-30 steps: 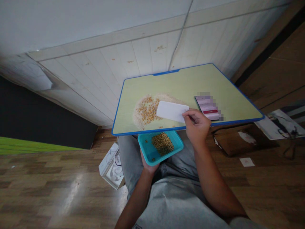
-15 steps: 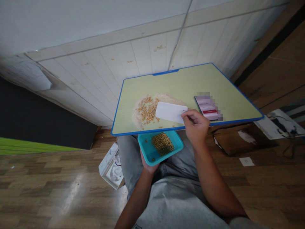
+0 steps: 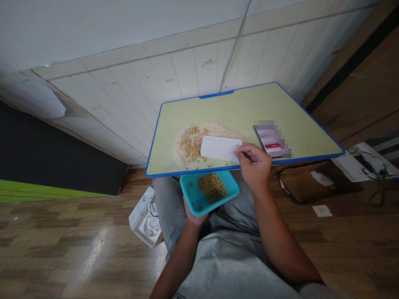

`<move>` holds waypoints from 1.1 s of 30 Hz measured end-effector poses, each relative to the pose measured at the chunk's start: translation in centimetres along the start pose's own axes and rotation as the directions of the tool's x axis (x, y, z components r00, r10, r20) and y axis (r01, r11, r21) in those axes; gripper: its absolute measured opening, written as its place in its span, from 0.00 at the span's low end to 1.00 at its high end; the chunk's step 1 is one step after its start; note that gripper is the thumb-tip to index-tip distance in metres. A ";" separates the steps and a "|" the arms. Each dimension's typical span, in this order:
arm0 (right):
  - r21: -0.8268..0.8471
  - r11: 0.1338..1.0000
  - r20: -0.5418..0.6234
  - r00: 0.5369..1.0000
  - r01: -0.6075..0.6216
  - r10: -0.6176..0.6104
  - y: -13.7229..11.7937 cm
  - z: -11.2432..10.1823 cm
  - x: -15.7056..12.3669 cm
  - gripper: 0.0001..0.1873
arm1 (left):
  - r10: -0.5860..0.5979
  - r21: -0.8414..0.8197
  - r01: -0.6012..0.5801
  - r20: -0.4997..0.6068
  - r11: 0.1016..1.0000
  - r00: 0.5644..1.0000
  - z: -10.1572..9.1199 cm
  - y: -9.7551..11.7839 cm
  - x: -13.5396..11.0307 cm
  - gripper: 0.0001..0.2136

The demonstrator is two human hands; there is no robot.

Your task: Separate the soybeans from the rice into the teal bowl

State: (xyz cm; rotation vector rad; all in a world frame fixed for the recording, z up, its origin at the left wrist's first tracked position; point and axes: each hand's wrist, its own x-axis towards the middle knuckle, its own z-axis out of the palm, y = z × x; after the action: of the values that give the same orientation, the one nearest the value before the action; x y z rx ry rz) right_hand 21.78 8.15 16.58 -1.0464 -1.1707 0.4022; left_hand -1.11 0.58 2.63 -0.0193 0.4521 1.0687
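Note:
My right hand (image 3: 255, 164) pinches the right end of a flat white card (image 3: 220, 148) above the front part of a pale yellow board table (image 3: 246, 108). The card's left end reaches the yellow soybeans (image 3: 190, 145), which lie spread over pale grains like rice (image 3: 179, 157). Below the table's front edge, my left hand (image 3: 195, 218) holds a turquoise plastic tray (image 3: 230, 193) from underneath. Soybeans (image 3: 212, 187) are heaped in the tray, with a few loose near its left side. Most of my left fingers are hidden under the tray.
A partly pixelated pink packet or booklet (image 3: 269, 141) lies on the table's right side. An open white box (image 3: 146, 220) stands on the floor at left. A brown cardboard box (image 3: 299, 182) sits under the table's right end. Behind the table rises a white panelled wall (image 3: 187, 70).
My right hand has moved slightly left and down with the white card. The tray and my left hand are nearly unchanged.

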 end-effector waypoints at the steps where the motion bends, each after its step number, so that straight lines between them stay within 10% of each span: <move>1: -0.001 1.000 0.003 1.000 0.000 0.000 0.0 0.0 0.0 0.09 | 0.001 -0.001 -0.001 0.008 1.000 1.000 0.0 0.0 0.0 0.38; 33: 0.041 0.999 0.062 0.998 -0.032 0.029 0.0 -0.2 0.0 0.08 | -0.008 0.018 0.007 0.053 1.000 0.999 -0.3 0.1 0.0 0.39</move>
State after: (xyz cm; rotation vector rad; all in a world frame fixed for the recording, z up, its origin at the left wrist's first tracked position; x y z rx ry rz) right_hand 21.94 8.13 16.58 -1.0224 -1.1967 0.4841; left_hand -1.27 0.61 2.39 0.0234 0.4129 1.0554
